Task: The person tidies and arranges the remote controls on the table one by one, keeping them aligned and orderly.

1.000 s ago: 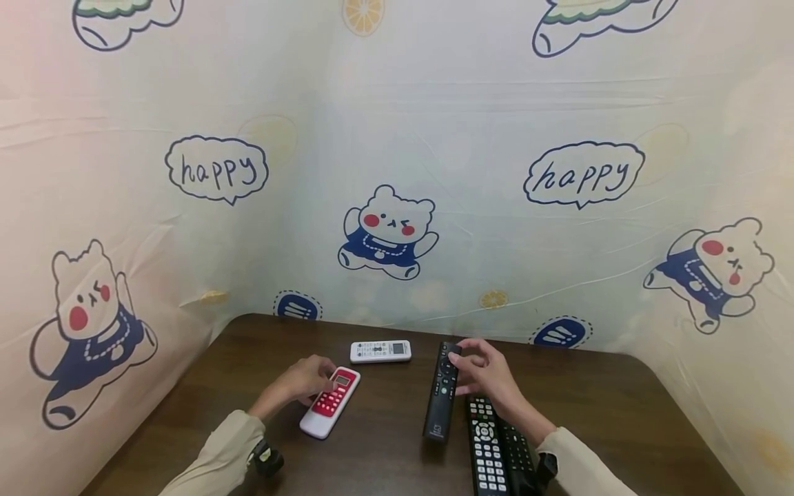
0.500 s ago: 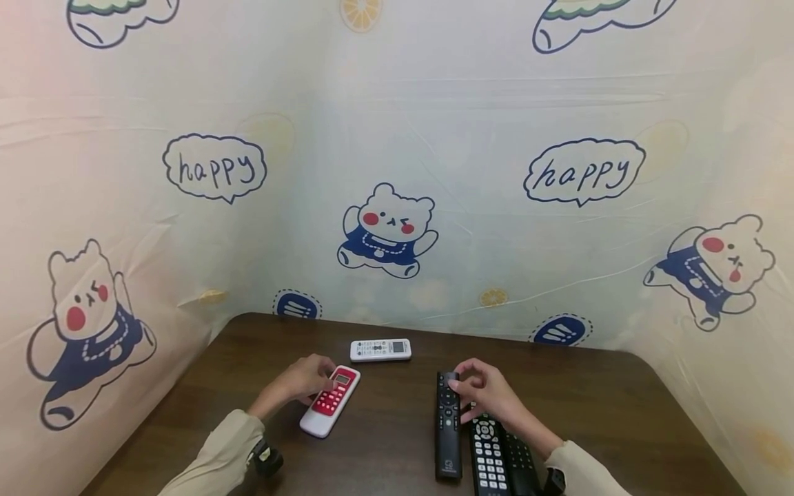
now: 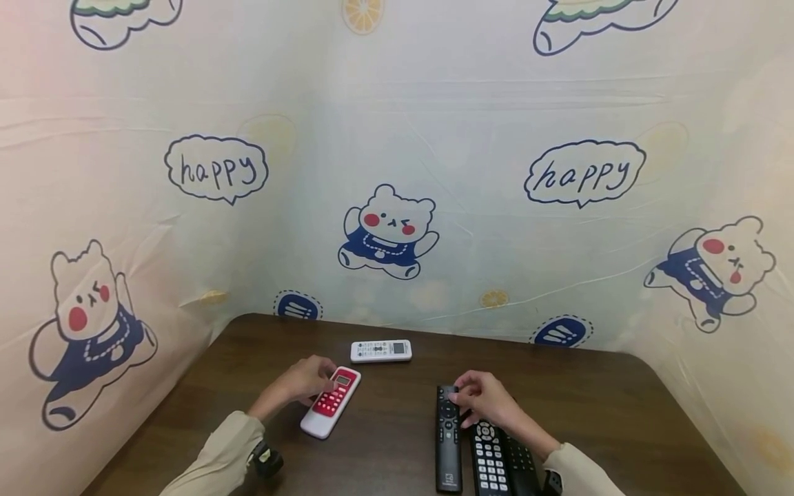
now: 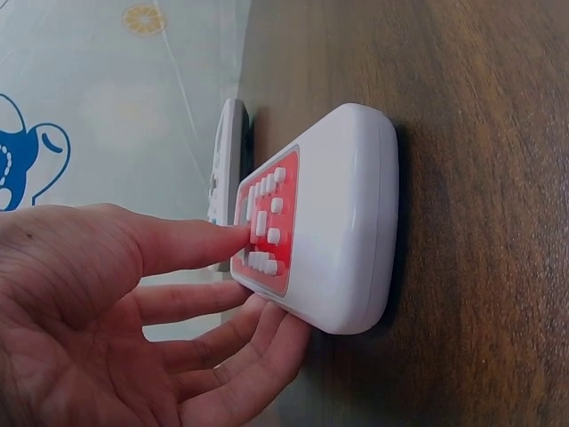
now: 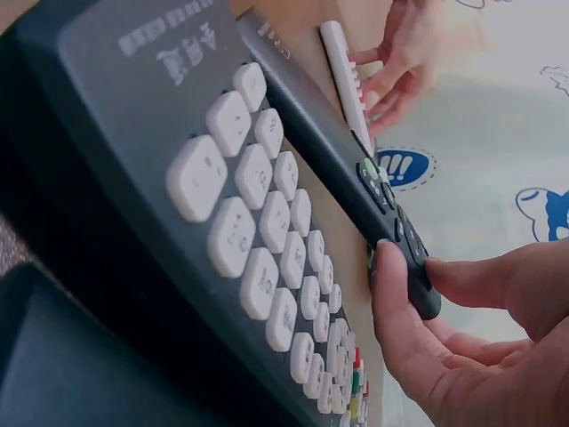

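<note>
A white remote control with a red button panel (image 3: 331, 403) lies slanted on the table's left half. My left hand (image 3: 307, 379) pinches its upper left edge, thumb on the red face and fingers along the side, as the left wrist view shows. The slim black remote control (image 3: 449, 448) stands lengthwise at centre right; my right hand (image 3: 490, 399) pinches its far end between thumb and fingers. Beside it is a black remote control with white buttons (image 3: 490, 458), large in the right wrist view. Another black remote control (image 3: 521, 461) lies to its right, partly behind the wrist.
A small white remote control (image 3: 381, 350) lies crosswise near the back of the brown table (image 3: 384, 441). Behind the table hangs a pale curtain (image 3: 477, 103) printed with bears.
My right hand has brought the slim black remote control nearer to me, straightening it until it lies alongside the white-buttoned one. The left hand and its remote control have stayed in place.
</note>
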A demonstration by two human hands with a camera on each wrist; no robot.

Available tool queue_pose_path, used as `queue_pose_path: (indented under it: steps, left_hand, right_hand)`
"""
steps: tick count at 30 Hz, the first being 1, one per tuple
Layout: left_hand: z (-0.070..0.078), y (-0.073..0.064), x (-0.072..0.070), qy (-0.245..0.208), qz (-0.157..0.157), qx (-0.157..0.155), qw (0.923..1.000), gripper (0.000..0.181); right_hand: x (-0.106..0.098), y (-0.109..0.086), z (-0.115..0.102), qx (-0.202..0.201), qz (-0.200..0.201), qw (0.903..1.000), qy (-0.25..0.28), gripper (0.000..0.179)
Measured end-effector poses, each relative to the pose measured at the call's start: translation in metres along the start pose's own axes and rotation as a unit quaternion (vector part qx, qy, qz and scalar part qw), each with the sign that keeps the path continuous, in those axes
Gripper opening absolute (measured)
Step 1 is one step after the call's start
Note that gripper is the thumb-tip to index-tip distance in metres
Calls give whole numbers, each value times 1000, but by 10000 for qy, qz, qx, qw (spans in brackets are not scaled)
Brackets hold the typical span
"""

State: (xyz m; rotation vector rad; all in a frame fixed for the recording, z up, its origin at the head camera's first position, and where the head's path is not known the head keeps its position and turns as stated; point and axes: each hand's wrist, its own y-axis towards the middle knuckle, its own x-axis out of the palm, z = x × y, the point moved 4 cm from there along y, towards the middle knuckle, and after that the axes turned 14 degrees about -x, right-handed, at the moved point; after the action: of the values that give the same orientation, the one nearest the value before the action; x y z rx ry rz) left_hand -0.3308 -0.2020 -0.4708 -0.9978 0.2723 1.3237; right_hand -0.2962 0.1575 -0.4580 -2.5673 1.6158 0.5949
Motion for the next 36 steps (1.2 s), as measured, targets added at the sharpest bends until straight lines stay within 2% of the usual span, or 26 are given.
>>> queue_pose_path:
  steps: [5, 12, 18, 21, 24, 31, 36]
  left_hand:
    - [0, 0, 0, -37, -4, -3, 10000, 40]
    - [1, -1, -1, -40, -14, 38, 10000, 42]
    - [-1, 1, 0, -46, -29, 10, 10000, 42]
    - [-2, 1, 1, -50, -25, 6, 10000, 42]
    - [-3, 1, 1, -37, -19, 11, 10000, 42]
    - [-2, 1, 1, -46, -7, 19, 10000, 40]
    - [-1, 0, 1, -55, -18, 32, 10000, 41]
  right_hand:
    - [2, 2, 1, -238, -86, 9983, -516, 26]
    - [-1, 4, 1, -470, -228, 9907, -1257, 20]
    - [-2, 5, 2, -686, -200, 9754, -2085, 9]
    - [0, 5, 0, -723, -179, 9684, -2381, 12]
    - [3, 4, -2, -804, -336, 9604, -2648, 20]
    - [11, -1, -4, -1102, -1005, 9424, -2995, 28]
    - [9, -1, -3, -1185, -1113, 9403, -2990, 27]
